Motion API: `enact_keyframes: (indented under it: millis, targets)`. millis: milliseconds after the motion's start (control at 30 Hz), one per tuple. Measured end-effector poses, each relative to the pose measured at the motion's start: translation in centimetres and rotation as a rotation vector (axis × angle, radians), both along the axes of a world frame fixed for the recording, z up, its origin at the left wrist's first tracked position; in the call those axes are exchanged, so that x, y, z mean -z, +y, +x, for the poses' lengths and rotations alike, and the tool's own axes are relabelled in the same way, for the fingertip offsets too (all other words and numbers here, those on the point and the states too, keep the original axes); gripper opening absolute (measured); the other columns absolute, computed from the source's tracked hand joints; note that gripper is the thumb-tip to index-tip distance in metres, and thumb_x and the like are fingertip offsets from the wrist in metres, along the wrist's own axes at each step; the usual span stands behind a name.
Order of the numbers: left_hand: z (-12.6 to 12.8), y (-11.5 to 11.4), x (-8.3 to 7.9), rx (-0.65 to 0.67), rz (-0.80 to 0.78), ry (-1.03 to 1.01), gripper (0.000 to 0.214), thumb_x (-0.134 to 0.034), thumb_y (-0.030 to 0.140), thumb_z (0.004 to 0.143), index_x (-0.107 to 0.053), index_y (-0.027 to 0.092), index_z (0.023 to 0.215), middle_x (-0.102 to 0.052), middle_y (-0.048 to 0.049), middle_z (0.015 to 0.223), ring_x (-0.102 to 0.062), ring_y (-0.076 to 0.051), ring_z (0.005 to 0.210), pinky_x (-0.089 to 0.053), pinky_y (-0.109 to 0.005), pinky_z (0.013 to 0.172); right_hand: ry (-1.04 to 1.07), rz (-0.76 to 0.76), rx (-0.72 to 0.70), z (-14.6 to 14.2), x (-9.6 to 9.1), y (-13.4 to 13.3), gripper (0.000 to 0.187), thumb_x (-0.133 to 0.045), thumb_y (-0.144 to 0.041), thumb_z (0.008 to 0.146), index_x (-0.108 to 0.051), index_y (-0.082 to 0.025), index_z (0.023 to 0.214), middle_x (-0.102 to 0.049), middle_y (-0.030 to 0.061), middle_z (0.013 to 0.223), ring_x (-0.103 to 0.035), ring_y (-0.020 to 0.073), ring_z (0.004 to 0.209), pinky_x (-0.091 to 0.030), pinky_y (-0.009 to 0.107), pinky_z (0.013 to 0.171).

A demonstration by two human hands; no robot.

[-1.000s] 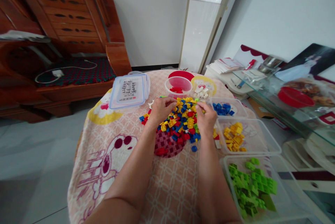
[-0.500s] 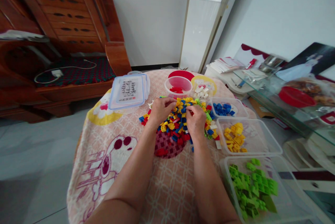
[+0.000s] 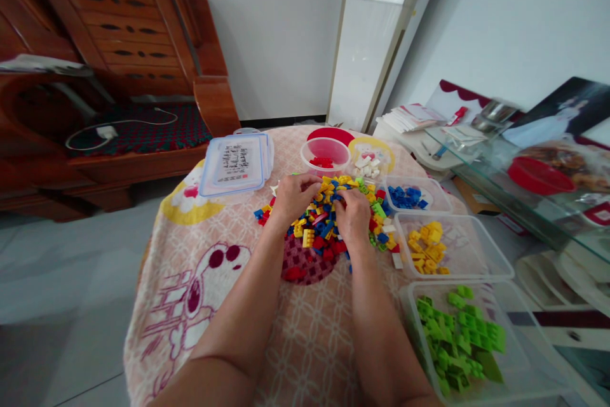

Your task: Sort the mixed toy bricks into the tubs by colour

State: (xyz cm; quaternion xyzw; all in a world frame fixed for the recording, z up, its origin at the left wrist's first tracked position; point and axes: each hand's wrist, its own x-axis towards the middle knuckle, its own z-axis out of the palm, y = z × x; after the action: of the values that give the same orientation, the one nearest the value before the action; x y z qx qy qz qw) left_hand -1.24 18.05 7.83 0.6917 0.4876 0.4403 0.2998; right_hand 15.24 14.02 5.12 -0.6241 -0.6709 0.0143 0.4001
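Note:
A mixed heap of red, yellow, blue, green and white toy building blocks [image 3: 328,216] lies on the cloth-covered table. My left hand [image 3: 295,199] rests at the heap's left side, thumb and forefinger bent but apart, with nothing visible between them. My right hand [image 3: 353,215] reaches into the heap's right side with its fingers drawn together near some blue blocks; what they hold, if anything, is hidden. At the heap's front edge lies a yellow block [image 3: 308,239]. Closer to me is a red piece [image 3: 294,274].
Along the right stand clear boxes holding blue blocks [image 3: 405,197], yellow blocks [image 3: 429,248] and green blocks [image 3: 460,340]. Behind the heap are a pink tub [image 3: 326,152] with red blocks and a pile of white blocks [image 3: 368,166]. Blue-rimmed lids [image 3: 234,166] lie back left.
My right hand has shifted slightly left and lower into the heap. A yellow block now shows at the heap's front edge. My left hand has barely moved.

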Motion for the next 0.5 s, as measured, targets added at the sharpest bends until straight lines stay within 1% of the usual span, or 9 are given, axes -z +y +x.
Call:
enact_keyframes:
  millis: [133,233,300,433,500]
  targets:
    - [0.0,-0.1,-0.1,0.007,-0.012,0.004,0.030,-0.058,0.031,0.085,-0.080,0.016,0.099,-0.076,-0.0039,0.074,-0.068,-0.016,0.066,-0.051,-0.022,0.060,0.216,0.127,0.094,1.4,-0.2,0.2,0.025,-0.058,-0.023,0.086,-0.076,-0.017,0.103,-0.076,0.0127,0.101,-0.068,0.0265,0.094,-0.053,0.041,0.093]
    - [0.0,-0.2,-0.2,-0.004,-0.011,0.007,0.029,-0.058,0.031,0.085,-0.080,0.016,0.098,-0.076,-0.0035,0.073,-0.067,-0.015,0.066,-0.050,-0.022,0.059,0.392,0.185,0.216,3.2,0.0,0.4,0.030,-0.060,-0.029,0.081,-0.076,-0.016,0.102,-0.077,0.0109,0.096,-0.069,0.0236,0.082,-0.058,0.039,0.083]
    - [0.1,-0.2,-0.2,-0.006,-0.009,0.014,0.029,-0.058,0.032,0.084,-0.080,0.016,0.098,-0.076,-0.0033,0.073,-0.066,-0.015,0.065,-0.049,-0.022,0.059,0.542,0.217,0.303,4.3,0.3,0.6,0.034,-0.061,-0.032,0.077,-0.076,-0.015,0.102,-0.076,0.0089,0.092,-0.069,0.0218,0.078,-0.060,0.038,0.079]
    - [0.1,-0.2,-0.2,0.004,-0.012,0.018,0.030,-0.059,0.032,0.084,-0.080,0.016,0.098,-0.076,-0.0038,0.073,-0.066,-0.015,0.064,-0.049,-0.022,0.058,0.948,0.292,0.393,6.0,0.8,1.0,0.055,-0.064,-0.032,0.072,-0.070,-0.009,0.122,-0.073,0.0071,0.090,-0.072,0.0214,0.077,-0.064,0.038,0.073]
    - [0.2,-0.2,-0.2,0.013,-0.015,0.016,0.030,-0.059,0.032,0.084,-0.080,0.015,0.098,-0.076,-0.0042,0.074,-0.067,-0.016,0.065,-0.049,-0.023,0.059,1.005,0.318,0.431,6.5,0.8,1.0,0.061,-0.063,-0.031,0.073,-0.066,-0.008,0.129,-0.073,0.0095,0.098,-0.073,0.0220,0.081,-0.065,0.039,0.074]
